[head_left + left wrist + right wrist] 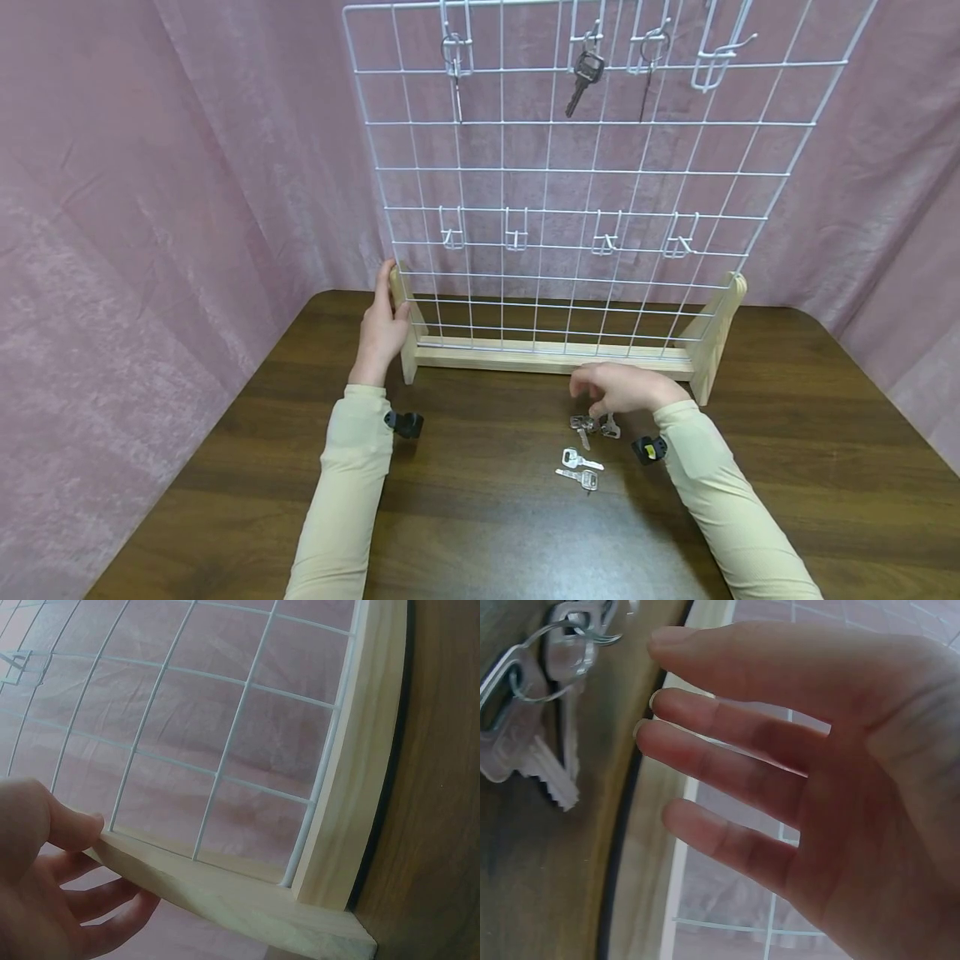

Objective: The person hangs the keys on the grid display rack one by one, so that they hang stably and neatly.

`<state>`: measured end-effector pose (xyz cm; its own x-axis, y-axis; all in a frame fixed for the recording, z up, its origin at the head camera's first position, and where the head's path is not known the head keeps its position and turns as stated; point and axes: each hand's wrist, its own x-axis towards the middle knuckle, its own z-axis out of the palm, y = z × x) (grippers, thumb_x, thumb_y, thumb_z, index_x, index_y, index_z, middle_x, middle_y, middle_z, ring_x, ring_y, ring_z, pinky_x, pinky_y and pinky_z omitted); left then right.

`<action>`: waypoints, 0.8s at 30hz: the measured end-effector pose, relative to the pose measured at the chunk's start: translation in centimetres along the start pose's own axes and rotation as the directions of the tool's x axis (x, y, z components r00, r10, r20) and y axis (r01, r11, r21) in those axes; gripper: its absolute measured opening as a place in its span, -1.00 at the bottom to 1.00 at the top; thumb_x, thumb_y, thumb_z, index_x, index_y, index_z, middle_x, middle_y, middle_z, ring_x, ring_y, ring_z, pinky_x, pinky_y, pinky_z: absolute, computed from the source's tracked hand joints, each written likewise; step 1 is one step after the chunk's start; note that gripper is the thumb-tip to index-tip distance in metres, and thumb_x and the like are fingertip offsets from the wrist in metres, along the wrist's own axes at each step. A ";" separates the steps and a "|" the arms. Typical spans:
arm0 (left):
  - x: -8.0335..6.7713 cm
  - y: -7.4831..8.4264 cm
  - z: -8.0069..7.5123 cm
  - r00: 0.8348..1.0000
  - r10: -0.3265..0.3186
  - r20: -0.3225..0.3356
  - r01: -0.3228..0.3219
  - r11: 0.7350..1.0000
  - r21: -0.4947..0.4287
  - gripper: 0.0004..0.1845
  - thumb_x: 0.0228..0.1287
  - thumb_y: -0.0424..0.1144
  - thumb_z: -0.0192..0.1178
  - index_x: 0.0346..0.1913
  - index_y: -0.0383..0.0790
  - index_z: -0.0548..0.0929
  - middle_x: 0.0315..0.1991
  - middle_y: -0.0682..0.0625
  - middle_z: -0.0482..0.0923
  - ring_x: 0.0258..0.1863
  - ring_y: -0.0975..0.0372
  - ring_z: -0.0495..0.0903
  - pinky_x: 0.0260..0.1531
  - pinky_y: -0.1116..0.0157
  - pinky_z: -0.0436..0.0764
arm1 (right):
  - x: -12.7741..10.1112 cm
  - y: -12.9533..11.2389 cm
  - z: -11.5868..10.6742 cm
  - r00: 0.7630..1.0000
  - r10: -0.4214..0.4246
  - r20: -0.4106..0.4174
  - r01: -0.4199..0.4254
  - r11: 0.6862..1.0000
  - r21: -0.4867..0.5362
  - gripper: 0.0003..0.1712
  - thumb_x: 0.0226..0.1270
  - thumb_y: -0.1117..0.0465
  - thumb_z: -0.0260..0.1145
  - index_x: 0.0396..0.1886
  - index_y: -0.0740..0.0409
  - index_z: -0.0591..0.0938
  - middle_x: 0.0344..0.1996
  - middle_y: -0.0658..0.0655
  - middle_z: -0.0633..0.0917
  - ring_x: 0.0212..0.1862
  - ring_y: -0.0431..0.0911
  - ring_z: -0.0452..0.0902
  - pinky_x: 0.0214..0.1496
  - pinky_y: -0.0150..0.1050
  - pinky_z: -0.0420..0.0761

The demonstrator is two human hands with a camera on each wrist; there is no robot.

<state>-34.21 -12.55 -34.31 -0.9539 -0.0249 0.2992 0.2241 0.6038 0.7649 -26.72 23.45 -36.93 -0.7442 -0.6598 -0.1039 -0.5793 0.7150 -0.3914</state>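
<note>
From the head view, a white wire grid (577, 167) stands upright in a pale wooden stand (555, 358) on a dark, wood-grain tabletop (480, 517), pink cloth draped behind. The left hand (382, 325) wraps the stand's left upright post, thumb on the front, fingers round the back. The right hand (618, 387) hovers low over a bunch of keys (592, 427), fingers loosely bent downward and holding nothing. Just nearer the person lie two flat silver keys (579, 468), side by side on the tabletop. Up top, a dark-headed key (585, 79) hangs from a wire hook; small white hooks (516, 237) line a lower row.

On the left wrist view, smooth, square-edged pine fills the frame: the thumb (71, 821) presses the wooden stand (225, 889) at its front edge, the other fingers curl gently behind it, thin white wires running up in squares.

Over to the right wrist view: the right hand (817, 772) is spread, fingers (727, 735) straight and apart, gripping nothing. The bunch of keys (536, 742) lies on the tabletop just beyond the fingertips, toothed metal blades on a thin wire ring.
</note>
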 end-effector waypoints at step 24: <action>0.1 -0.1 0.1 1.000 -0.004 -0.008 0.004 1.000 0.003 -0.25 0.47 -0.28 -0.03 0.48 0.45 -0.10 0.39 -0.33 0.29 0.12 -0.22 0.54 0.00 -0.15 0.58 | 0.7 1.1 1.4 0.995 -0.100 0.027 0.100 0.995 -0.002 -0.80 0.00 0.49 0.34 -0.51 0.13 0.55 -0.51 0.03 0.54 -0.45 -0.36 0.35 -0.38 -0.47 0.41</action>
<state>-34.37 -12.55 -34.38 -0.9533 -0.0338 0.3002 0.2192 0.6061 0.7646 -27.41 23.43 -38.73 -0.6729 -0.7344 -0.0891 -0.6518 0.6455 -0.3982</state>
